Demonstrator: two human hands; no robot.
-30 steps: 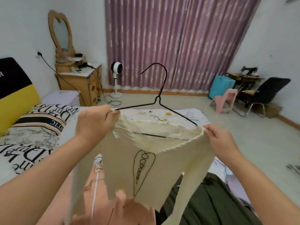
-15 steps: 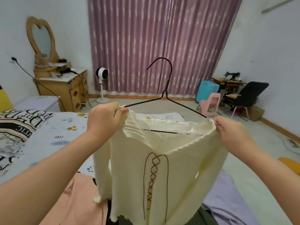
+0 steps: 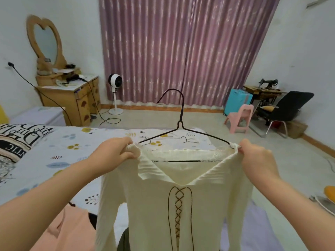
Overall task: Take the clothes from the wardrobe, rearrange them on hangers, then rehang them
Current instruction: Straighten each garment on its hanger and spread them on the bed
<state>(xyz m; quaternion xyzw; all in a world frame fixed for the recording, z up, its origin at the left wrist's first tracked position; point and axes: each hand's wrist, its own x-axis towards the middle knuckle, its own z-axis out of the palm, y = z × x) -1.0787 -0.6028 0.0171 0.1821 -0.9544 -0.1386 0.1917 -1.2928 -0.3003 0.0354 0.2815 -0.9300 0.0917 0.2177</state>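
Note:
A cream knit top [image 3: 154, 205] with brown lacing down its front hangs on a black wire hanger [image 3: 180, 124] held up in front of me. My left hand [image 3: 113, 153] grips the top's left shoulder together with the hanger's end. At the other shoulder my right hand [image 3: 257, 156] pinches the fabric over the hanger's right end. The hook points up and to the left. A peach garment [image 3: 67, 230] and a dark green one [image 3: 124, 240] lie on the bed below.
The bed [image 3: 63, 153] with a flower-print sheet spreads to the left, with another wire hanger [image 3: 188, 140] lying on it. Beyond are a wooden dresser [image 3: 72, 98], a standing fan [image 3: 115, 95], purple curtains, a pink stool [image 3: 241, 120] and a black chair [image 3: 288, 109].
Both hands have raised the top and levelled the hanger. The neckline now sits spread across the hanger's shoulders, and the view has swung slightly back towards the bed.

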